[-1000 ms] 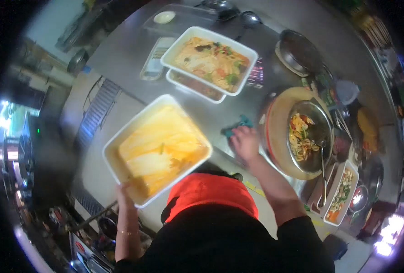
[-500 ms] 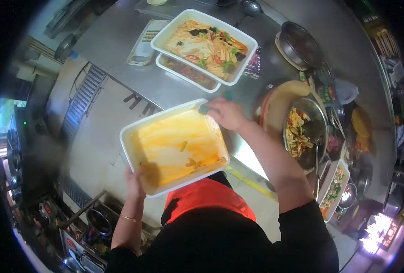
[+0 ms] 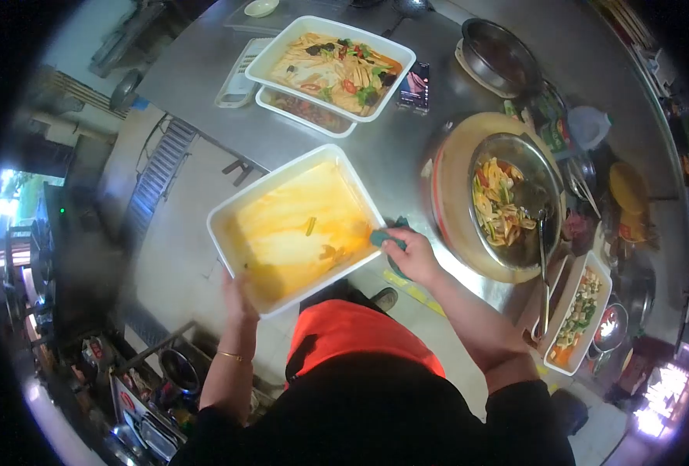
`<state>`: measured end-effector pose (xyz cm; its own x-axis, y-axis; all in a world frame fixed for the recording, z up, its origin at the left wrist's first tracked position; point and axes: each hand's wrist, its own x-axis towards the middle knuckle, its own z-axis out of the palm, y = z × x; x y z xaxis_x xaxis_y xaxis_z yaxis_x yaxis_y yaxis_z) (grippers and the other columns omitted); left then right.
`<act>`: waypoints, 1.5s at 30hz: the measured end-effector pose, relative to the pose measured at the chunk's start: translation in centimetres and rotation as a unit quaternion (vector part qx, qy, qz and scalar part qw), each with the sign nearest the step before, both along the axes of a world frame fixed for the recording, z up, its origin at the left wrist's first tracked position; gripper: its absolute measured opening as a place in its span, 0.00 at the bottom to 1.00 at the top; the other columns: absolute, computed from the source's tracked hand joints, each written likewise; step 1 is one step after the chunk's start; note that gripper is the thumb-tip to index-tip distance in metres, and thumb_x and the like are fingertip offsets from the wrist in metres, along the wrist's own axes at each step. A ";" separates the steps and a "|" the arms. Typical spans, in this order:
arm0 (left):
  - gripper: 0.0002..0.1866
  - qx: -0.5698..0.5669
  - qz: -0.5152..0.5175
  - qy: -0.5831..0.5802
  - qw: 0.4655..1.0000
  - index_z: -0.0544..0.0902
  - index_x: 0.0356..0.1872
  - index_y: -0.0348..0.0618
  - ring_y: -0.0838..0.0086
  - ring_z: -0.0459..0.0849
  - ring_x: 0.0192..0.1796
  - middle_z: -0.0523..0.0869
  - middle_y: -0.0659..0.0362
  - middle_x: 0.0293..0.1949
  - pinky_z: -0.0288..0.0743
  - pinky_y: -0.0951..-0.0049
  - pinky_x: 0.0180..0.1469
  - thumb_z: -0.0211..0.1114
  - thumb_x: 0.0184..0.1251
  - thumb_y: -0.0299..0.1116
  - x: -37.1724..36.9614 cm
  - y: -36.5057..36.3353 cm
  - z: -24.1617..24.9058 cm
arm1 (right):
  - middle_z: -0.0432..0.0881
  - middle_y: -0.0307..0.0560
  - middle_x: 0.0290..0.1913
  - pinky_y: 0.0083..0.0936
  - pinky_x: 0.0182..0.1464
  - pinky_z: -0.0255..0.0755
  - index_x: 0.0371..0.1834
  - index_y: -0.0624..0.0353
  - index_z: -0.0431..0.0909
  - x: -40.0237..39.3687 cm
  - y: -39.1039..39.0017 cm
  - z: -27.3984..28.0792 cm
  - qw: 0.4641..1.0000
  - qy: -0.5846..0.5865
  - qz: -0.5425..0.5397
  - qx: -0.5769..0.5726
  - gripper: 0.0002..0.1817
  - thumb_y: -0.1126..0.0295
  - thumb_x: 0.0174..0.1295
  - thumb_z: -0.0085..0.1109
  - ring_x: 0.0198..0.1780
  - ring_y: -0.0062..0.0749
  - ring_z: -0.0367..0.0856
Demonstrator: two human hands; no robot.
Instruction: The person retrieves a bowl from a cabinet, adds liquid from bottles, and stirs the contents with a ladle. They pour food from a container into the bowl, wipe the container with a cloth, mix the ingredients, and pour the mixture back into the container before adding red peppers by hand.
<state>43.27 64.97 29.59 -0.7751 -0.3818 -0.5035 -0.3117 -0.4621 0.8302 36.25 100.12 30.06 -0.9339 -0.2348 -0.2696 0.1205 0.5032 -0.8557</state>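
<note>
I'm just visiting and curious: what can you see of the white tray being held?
The white tray is rectangular, with rounded corners, perhaps plastic. Orange-yellow residue smears its inside, and a green scrap lies near the middle. Its open side faces the camera, near the metal table. The left hand supports its near left side; the right hand holds a green cloth at its rim.

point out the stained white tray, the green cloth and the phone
stained white tray (image 3: pixel 291 221): head view, inside floor
green cloth (image 3: pixel 378 238): head view, end nearest that tray
phone (image 3: pixel 414 87): head view, screen
</note>
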 end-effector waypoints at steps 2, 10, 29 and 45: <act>0.26 0.061 -0.015 -0.023 0.998 0.69 0.60 0.39 0.58 0.81 0.48 0.78 0.49 0.50 0.79 0.57 0.49 0.52 0.58 0.31 1.4 0.5 -1.3 | 0.84 0.54 0.43 0.32 0.49 0.74 0.50 0.58 0.82 0.4 0.1 -1.2 0.997 0.009 -0.064 -0.041 0.15 0.64 0.63 0.57 0.45 0.45 0.83; 0.27 0.222 0.056 -0.050 0.972 0.70 0.60 0.42 0.54 0.80 0.52 0.79 0.49 0.53 0.76 0.47 0.55 0.51 0.58 0.41 6.6 8.7 -1.7 | 0.84 0.58 0.45 0.33 0.48 0.76 0.49 0.62 0.81 4.3 -2.7 -4.0 0.985 0.052 -0.145 -0.079 0.17 0.62 0.62 0.59 0.45 0.48 0.84; 0.25 0.128 0.034 -0.023 0.991 0.72 0.57 0.40 0.57 0.80 0.50 0.78 0.50 0.49 0.77 0.53 0.51 0.55 0.57 0.38 10.4 1.4 1.8 | 0.82 0.51 0.47 0.36 0.50 0.79 0.55 0.60 0.73 9.1 7.7 -0.7 0.847 -0.263 -0.186 -0.422 0.19 0.58 0.69 0.53 0.45 0.39 0.83; 0.21 0.057 -0.199 0.027 0.978 0.73 0.57 0.35 0.69 0.83 0.48 0.83 0.53 0.49 0.78 0.69 0.51 0.57 0.61 0.25 5.5 6.0 2.5 | 0.84 0.44 0.45 0.40 0.49 0.77 0.43 0.44 0.85 -9.3 -15.1 11.4 0.792 0.272 0.455 0.302 0.14 0.57 0.53 0.64 0.48 0.42 0.83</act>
<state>48.76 70.94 32.05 -0.8771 0.0127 -0.4802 -0.4439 -0.4035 0.8001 26.94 85.03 41.48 -0.4684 -0.8592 -0.2058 -0.8312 0.5075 -0.2271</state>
